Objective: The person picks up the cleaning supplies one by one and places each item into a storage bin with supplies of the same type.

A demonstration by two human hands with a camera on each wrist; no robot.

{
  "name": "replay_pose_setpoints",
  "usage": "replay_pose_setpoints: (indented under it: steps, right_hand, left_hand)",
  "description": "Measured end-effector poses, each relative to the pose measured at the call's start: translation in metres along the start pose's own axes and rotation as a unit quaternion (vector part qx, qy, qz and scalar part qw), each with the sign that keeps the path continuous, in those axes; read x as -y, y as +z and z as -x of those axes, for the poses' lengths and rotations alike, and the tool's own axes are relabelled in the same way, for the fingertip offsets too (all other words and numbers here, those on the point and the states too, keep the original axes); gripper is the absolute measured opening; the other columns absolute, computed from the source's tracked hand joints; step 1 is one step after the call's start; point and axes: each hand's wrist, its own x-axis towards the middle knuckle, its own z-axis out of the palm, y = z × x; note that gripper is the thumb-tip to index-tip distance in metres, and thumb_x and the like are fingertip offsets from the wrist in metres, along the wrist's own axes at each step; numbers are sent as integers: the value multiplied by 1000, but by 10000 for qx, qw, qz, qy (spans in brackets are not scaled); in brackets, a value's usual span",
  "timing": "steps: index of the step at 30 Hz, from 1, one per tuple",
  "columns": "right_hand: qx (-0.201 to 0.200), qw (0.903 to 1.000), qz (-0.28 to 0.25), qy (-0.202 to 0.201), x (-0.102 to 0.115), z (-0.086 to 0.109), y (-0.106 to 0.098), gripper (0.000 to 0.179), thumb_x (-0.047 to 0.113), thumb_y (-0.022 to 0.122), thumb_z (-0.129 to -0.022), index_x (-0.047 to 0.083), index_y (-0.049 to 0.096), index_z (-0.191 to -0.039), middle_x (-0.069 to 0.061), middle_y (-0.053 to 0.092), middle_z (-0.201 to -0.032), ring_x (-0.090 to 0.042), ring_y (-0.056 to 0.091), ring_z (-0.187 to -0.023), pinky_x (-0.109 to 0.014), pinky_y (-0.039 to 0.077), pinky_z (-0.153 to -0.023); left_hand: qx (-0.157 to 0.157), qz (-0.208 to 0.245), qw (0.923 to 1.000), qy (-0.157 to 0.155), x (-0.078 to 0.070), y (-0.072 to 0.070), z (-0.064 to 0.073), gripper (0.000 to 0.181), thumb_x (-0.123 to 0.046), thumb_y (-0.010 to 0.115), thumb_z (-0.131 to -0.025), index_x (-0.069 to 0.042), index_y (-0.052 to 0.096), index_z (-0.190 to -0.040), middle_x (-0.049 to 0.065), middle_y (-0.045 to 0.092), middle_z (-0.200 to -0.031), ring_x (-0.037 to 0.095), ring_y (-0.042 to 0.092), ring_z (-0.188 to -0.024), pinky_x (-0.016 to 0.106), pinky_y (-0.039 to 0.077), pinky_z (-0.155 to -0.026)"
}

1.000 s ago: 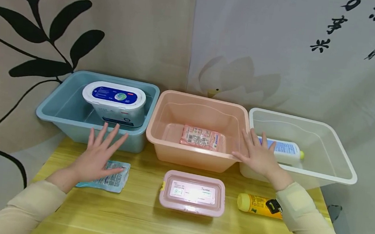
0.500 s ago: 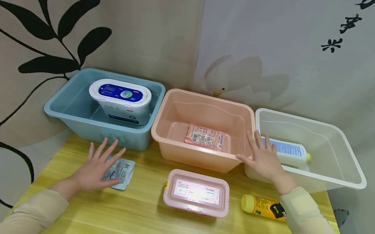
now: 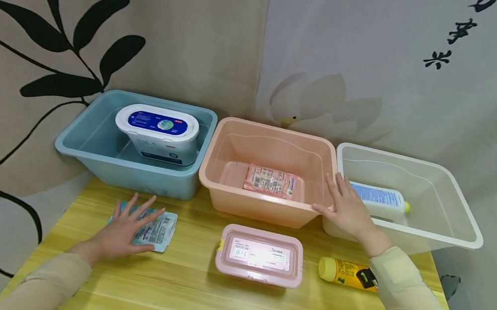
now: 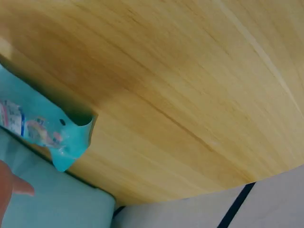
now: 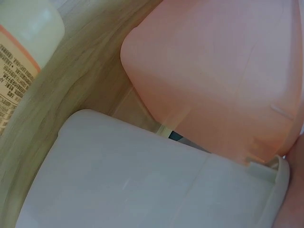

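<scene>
My left hand (image 3: pixel 121 232), fingers spread, is over a light-blue soft packet (image 3: pixel 158 231) lying on the table and covers part of it. In the left wrist view a fingertip (image 4: pixel 21 186) shows at the edge, below the packet (image 4: pixel 47 128). My right hand (image 3: pixel 348 212) has its fingers straight and parted, at the adjoining rims of the peach bin (image 3: pixel 252 206) and the white bin (image 3: pixel 438 239). Nothing is gripped by either hand. Inside the peach bin lies a pink packet (image 3: pixel 270 181). A white bottle (image 3: pixel 379 197) with a yellow cap lies in the white bin.
At the back left a blue bin (image 3: pixel 138 178) holds a white lidded tub (image 3: pixel 158 134). A pink lidded box (image 3: pixel 259 256) sits mid-table (image 3: pixel 198 300). Right of it lies a yellow bottle (image 3: pixel 345 274), partly hidden by the right sleeve. A curtain (image 3: pixel 205 46) hangs behind the bins.
My left hand has come down from in front of the blue bin onto the blue packet. My right hand stays at the bin rims. The head view has shifted slightly.
</scene>
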Motion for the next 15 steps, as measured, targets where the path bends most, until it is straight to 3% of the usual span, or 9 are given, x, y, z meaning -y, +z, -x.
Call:
replay_pose_setpoints:
  steps: [7,15]
  right_hand:
    - [9,10000,43,33,0,1,-2,89,60,46,-90,9,8,-151,-27,5,-154,-50,10,-139,-59,15,-112]
    - [-12,9999,109,61,0,0,0,89,60,46,-90,8,7,-151,-26,6,-155,-49,12,-139,-61,14,-112]
  left_hand:
    - [153,-54,9999,-3,8,14,-7,90,-67,65,-71,-28,34,-145,12,20,-155,58,14,-134,81,12,-94]
    - [320,261,9991,-125,12,31,-7,82,-62,63,-77,-27,34,-145,14,22,-154,57,15,-134,82,11,-93]
